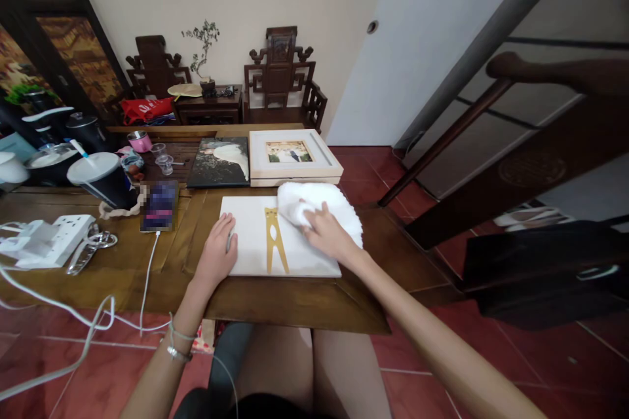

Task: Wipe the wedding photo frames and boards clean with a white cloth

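A flat white board [250,236] lies near the front edge of the wooden table. On its face is a gold-coloured, two-legged piece [272,226] with an oval hole, perhaps a picture-frame stand. My left hand [219,250] rests on the board's left edge, fingers stretched out and thumb apart. Bunched under my right hand [324,232] is a fluffy white cloth [339,203]; the fingers press into it over the board's upper right part. The cloth hangs past the board's right edge.
Behind the board lie a white framed picture [319,144] and a dark picture panel [216,173]. To the left are a phone [160,206] on a cable, a large cup [103,177], a power strip [63,236] and a clear hair claw [88,249]. A wooden chair [491,163] stands at right.
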### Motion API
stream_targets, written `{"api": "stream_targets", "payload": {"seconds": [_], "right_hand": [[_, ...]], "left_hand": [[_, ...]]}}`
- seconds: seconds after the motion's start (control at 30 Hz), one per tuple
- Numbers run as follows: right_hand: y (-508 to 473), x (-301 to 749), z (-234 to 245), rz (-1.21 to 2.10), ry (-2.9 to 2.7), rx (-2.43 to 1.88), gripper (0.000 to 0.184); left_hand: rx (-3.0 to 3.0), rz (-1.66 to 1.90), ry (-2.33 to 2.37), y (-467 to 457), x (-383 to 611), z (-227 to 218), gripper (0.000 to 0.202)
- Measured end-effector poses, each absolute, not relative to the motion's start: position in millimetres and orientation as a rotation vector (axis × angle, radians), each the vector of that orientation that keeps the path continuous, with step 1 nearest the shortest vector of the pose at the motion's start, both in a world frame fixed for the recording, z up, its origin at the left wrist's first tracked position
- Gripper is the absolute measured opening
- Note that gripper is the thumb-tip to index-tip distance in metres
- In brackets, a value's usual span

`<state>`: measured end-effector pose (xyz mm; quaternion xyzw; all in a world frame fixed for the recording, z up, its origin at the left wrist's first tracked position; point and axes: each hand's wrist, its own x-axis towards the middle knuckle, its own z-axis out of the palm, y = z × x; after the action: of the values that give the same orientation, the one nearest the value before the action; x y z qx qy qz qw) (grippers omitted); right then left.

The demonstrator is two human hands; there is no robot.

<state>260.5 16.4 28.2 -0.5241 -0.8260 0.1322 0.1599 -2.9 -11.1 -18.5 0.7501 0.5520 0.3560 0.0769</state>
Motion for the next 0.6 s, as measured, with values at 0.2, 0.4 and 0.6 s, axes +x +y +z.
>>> {"api": "stream_targets", "payload": {"seconds": [0.2,0.4,0.6], "right_hand": [[-84,280,37,0.54,-2.573,-1.153,0.018],[-79,266,76,0.595,-2.401,-1.393,0.017],[-7,206,69,0.432,-2.383,-1.524,0.023]], "left_hand": [[2.265,1.034,1.661,-11,-2,-19,0.037],[2.254,1.021,1.661,-10,-4,-21,0.038],[2.218,1.041,1.637,-8,-6,-23,0.039]]}}
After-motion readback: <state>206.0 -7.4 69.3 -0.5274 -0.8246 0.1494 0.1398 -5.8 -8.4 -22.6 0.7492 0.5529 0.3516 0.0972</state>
